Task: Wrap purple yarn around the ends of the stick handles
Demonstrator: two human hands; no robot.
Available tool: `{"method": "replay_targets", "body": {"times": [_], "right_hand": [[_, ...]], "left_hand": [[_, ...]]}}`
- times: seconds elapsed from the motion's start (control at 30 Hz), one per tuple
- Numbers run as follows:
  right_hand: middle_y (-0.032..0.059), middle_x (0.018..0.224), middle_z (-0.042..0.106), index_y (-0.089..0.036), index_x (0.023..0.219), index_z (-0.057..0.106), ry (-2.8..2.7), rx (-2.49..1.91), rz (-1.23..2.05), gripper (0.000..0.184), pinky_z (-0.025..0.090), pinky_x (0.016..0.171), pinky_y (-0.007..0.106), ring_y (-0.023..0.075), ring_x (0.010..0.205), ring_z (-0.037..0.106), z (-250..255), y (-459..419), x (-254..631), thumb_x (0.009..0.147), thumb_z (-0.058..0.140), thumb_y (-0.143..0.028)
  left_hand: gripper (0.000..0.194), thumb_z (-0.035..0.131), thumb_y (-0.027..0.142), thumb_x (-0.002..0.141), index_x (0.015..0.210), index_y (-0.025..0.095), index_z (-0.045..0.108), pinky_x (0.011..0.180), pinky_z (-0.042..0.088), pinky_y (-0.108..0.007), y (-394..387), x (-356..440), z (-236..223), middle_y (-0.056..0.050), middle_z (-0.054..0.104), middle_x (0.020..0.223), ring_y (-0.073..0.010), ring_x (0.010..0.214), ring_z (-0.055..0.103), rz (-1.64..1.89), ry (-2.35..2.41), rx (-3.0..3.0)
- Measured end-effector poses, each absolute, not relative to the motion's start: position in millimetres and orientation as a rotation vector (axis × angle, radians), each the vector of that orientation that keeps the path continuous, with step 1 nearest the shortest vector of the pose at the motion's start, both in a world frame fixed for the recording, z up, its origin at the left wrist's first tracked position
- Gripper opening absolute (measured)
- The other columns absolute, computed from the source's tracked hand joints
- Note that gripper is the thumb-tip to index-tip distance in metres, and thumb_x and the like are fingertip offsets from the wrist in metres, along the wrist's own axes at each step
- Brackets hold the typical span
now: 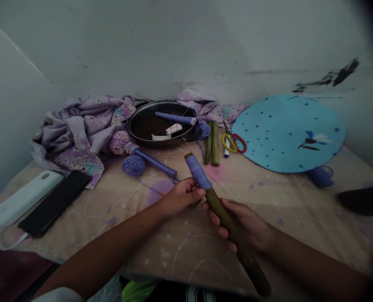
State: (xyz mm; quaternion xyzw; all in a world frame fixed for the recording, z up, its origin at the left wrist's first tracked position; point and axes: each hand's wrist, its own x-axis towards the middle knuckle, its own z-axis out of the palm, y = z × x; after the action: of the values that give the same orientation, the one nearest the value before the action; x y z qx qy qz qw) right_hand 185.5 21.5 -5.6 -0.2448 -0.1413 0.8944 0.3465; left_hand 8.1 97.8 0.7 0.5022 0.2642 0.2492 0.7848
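A long olive-green stick (236,239) slants across the middle of the table, its upper end wound with purple yarn (198,172). My right hand (246,226) is wrapped round the stick's middle. My left hand (183,195) pinches the stick at the lower edge of the purple wrapping, thumb on top. A thin strand runs from there towards a purple yarn ball (133,165) lying on the table to the left.
A dark round pan (142,121) at the back holds a wrapped purple stick and small rolls. Crumpled floral cloth (76,134), two green sticks (212,143), scissors (233,141), a blue round fan (288,132), a phone (54,203) and a white power bank (24,197) surround it.
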Motion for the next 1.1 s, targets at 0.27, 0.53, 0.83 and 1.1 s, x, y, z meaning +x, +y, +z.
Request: {"method": "replay_targets", "body": {"times": [0.27,0.53,0.83,1.1], "right_hand": [[0.0008,0.079,0.060,-0.021,0.100,0.056,-0.553,-0.856,1.979,0.032,0.053,0.047,0.022,0.0130,0.064,0.058,-5.6,21.2,177.5,0.074,0.072,-0.032],[0.0050,0.078,0.064,-0.013,0.089,0.064,-0.528,-0.839,2.028,0.022,0.049,0.046,0.016,0.0095,0.058,0.060,-2.3,22.5,179.3,0.080,0.065,-0.033],[0.0042,0.085,0.062,-0.016,0.099,0.062,-0.542,-0.838,1.975,0.026,0.053,0.048,0.021,0.0134,0.066,0.062,-7.3,21.8,177.4,0.080,0.065,-0.035],[0.0034,0.069,0.061,-0.012,0.082,0.064,-0.556,-0.813,2.037,0.027,0.042,0.036,0.013,0.0067,0.047,0.054,-6.6,24.9,180.3,0.082,0.062,-0.039]], "left_hand": [[0.047,0.070,0.051,0.067,0.091,0.013,0.053,0.042,0.013,-0.020,100.7,7.9,-4.1,0.009,0.038,0.053,-0.0025,0.041,0.024,0.582,0.636,1.110],[0.050,0.070,0.053,0.066,0.090,0.013,0.053,0.044,0.015,-0.020,99.6,7.4,-2.5,0.005,0.046,0.062,-0.0027,0.045,0.029,0.543,0.615,1.104],[0.045,0.069,0.051,0.068,0.087,0.013,0.053,0.045,0.019,-0.019,100.2,8.5,-4.6,0.003,0.050,0.063,-0.0044,0.048,0.037,0.577,0.580,1.108],[0.047,0.069,0.050,0.069,0.091,0.012,0.052,0.040,0.011,-0.020,101.3,6.7,-3.2,0.009,0.038,0.053,-0.0024,0.041,0.022,0.535,0.576,1.089]]}}
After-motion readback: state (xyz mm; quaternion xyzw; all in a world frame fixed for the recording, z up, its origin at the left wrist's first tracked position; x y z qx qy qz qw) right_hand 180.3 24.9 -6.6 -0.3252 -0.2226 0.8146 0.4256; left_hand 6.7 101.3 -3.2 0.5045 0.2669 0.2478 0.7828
